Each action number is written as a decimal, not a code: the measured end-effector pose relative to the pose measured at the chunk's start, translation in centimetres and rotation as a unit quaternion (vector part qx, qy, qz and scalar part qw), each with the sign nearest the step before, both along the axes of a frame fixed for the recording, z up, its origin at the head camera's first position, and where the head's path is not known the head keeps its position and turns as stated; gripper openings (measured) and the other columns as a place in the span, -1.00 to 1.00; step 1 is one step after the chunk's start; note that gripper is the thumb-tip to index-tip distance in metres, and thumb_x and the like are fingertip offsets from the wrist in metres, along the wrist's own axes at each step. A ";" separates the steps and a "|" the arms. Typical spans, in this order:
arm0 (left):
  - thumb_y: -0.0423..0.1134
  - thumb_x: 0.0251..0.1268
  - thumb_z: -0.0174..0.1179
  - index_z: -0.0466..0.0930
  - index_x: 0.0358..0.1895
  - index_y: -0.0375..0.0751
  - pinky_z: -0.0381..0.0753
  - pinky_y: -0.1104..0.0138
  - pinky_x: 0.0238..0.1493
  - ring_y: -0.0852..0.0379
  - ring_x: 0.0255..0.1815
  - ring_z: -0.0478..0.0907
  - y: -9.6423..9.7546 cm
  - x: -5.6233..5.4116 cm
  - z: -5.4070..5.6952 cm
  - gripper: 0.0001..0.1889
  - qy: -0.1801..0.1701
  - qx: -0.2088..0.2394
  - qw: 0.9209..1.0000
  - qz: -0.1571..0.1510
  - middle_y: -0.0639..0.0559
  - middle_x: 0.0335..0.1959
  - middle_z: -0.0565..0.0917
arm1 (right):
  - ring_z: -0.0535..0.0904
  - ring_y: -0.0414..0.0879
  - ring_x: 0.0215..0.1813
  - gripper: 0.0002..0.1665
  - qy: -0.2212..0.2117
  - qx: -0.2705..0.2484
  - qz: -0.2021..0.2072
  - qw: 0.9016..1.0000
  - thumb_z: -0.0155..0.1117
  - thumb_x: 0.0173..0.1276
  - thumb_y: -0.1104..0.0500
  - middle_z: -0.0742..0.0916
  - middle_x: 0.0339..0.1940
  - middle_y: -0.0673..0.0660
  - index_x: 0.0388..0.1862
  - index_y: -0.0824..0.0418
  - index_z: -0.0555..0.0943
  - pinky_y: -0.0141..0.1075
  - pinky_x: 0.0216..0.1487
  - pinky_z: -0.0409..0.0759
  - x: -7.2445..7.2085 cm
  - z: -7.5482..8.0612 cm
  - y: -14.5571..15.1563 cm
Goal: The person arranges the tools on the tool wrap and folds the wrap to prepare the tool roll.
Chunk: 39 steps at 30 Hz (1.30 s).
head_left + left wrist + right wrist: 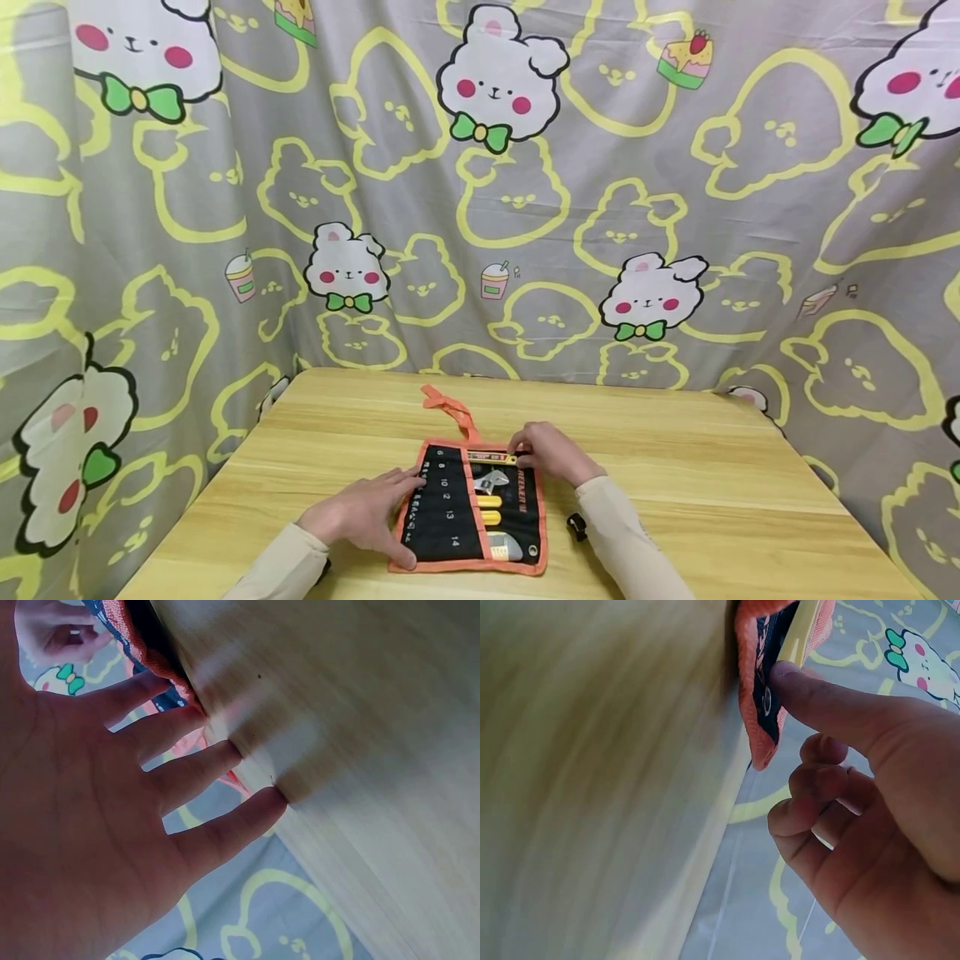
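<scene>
A black fabric tool roll (442, 525) with orange edging and numbered pockets lies unfolded on the table. Along its left edge rests my left hand (367, 510), fingers spread and fairly straight, thumb at the near corner. At the far right, my right hand (553, 454) pinches the end of a slim yellow tool (489, 457) with a printed label, in the topmost pocket. The right wrist view has the thumb on this yellow piece (801, 634), the other fingers curled. Below it, an adjustable wrench (492, 481), two yellow handles (490, 509) and a grey rounded tool (506, 547) stick out of pockets.
An orange tie strap (452, 408) trails from the roll's far edge over the wooden table (675, 467). Beside the right sleeve (630, 533) is a small black object (577, 527). A patterned grey curtain (517, 333) hangs behind the table and along its sides.
</scene>
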<state>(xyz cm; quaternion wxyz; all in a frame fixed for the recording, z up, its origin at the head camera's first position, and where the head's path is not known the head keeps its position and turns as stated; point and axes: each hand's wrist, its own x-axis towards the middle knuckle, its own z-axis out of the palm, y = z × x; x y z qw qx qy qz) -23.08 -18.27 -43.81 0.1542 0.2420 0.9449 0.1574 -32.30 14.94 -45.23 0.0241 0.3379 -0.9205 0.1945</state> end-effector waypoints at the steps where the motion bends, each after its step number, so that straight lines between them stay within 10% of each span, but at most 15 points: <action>1: 0.35 -0.18 0.56 0.29 0.55 -0.08 0.27 -0.33 0.39 -0.26 0.59 0.19 0.0 0.0 0.0 0.17 0.001 0.001 1.000 0.000 -0.09 0.62 0.24 | 0.62 -0.17 -0.26 -0.85 0.001 0.001 0.001 1.000 0.43 0.35 0.29 0.77 -0.21 0.05 -0.13 0.15 0.79 -0.29 -0.20 0.63 0.0 0.0 -0.1; 39: 0.34 -0.20 0.58 0.30 0.54 -0.12 0.28 -0.34 0.38 -0.28 0.58 0.20 0.0 0.1 0.0 0.17 0.007 0.008 1.000 -0.006 -0.13 0.61 0.25 | 0.70 -0.23 -0.19 -0.83 0.003 0.031 0.034 0.999 0.45 0.35 0.24 0.83 -0.14 -0.01 -0.10 0.07 0.81 -0.31 -0.12 0.68 -0.9 0.4 -2.1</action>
